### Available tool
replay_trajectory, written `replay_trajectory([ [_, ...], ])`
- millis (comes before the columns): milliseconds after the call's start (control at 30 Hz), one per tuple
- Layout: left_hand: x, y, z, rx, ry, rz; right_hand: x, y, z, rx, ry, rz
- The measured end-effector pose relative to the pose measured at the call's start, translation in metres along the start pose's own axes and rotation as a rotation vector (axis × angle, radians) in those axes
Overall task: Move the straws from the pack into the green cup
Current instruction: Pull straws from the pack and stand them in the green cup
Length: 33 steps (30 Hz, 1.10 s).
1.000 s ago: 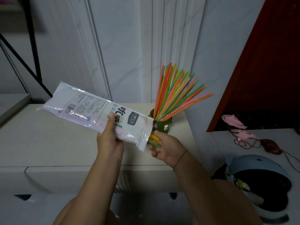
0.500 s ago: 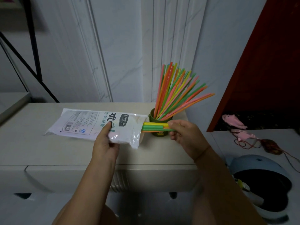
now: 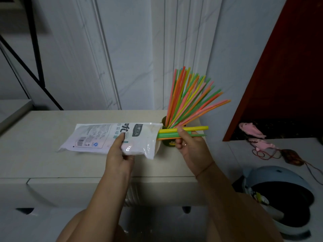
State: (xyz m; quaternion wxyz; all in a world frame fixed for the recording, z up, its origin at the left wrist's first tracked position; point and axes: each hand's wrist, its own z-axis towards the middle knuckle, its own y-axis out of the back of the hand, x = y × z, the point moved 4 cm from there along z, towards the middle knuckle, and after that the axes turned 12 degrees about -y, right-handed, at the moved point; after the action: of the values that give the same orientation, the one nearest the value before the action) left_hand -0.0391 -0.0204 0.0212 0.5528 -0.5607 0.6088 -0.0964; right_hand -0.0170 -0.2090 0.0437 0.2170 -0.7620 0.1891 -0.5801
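My left hand (image 3: 120, 152) grips a nearly flat white plastic straw pack (image 3: 97, 138), held level over the cabinet with its open end facing right. My right hand (image 3: 190, 145) pinches a small bunch of yellow, green and orange straws (image 3: 167, 133) that stick halfway out of the pack's mouth. Just behind this bunch stands the green cup (image 3: 168, 143), partly hidden by it. Several coloured straws (image 3: 188, 100) fan out of the cup, leaning up and to the right.
The cream cabinet top (image 3: 52, 161) carries the cup near its right end, against a white panelled wall. To the right lie pink toy fish (image 3: 251, 131), a cord and a blue round bin (image 3: 283, 194). A black metal frame (image 3: 33, 49) stands at the back left.
The pack has swung down from a tilt to level. My right hand has drawn the straw bunch further right, out of the pack's mouth.
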Motion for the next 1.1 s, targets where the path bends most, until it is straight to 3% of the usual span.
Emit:
replay_trajectory([
  [200, -0.005, 0.002, 0.006, -0.017, 0.003, 0.005, 0.018, 0.010, 0.003, 0.020, 0.031, -0.022],
  [467, 0.016, -0.003, -0.005, -0.008, 0.067, 0.035, -0.007, -0.015, 0.000, 0.083, 0.035, -0.018],
  [733, -0.002, 0.006, 0.006, -0.057, 0.021, 0.021, 0.020, 0.001, -0.001, -0.122, 0.091, -0.105],
  [1100, -0.018, 0.009, 0.013, -0.082, 0.016, 0.008, 0.079, 0.030, 0.005, -0.208, 0.248, -0.161],
])
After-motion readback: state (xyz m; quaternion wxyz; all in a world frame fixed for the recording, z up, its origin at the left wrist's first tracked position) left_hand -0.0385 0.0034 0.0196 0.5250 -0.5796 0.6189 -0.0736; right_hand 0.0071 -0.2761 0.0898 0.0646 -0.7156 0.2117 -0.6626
